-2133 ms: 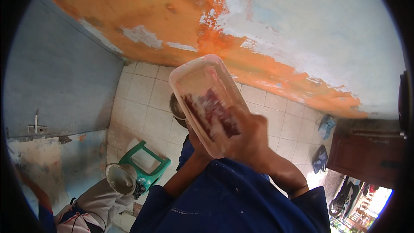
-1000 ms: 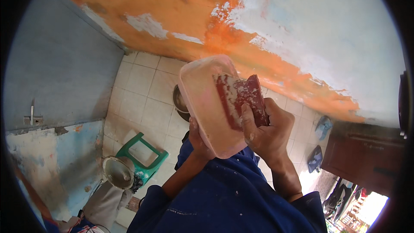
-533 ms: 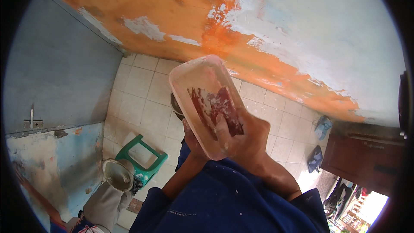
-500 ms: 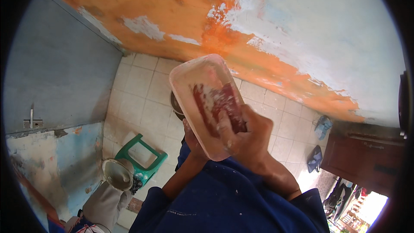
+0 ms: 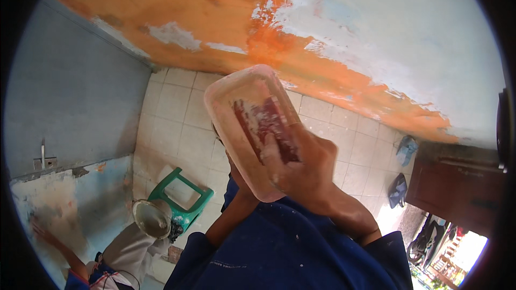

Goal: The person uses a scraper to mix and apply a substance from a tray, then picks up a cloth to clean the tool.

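A pale pink rectangular plastic tub (image 5: 235,87) is held in front of my body, tilted with its inside facing up. My left hand (image 5: 236,176) grips its near left side; most of the fingers are hidden behind the wall. My right hand (image 5: 306,164) is closed on a dark red flat spreader (image 5: 273,123) inside the tub, with the thumb lying along its face. White paste-like smears cover the spreader, and a dark red streak shows beside it. Motion blurs the right hand slightly.
An orange wall (image 5: 188,0) with patchy white areas rises ahead. To the left are a grey door (image 5: 80,86), a green plastic stool (image 5: 201,204), a bucket (image 5: 153,219) and another person's arm (image 5: 67,249) at the wall. A brown wooden cabinet (image 5: 457,182) stands right.
The tub and both hands have shifted slightly left. The spreader has moved a little within the tub. At lower left, the other person's arm now reaches the wall with a visible hand.
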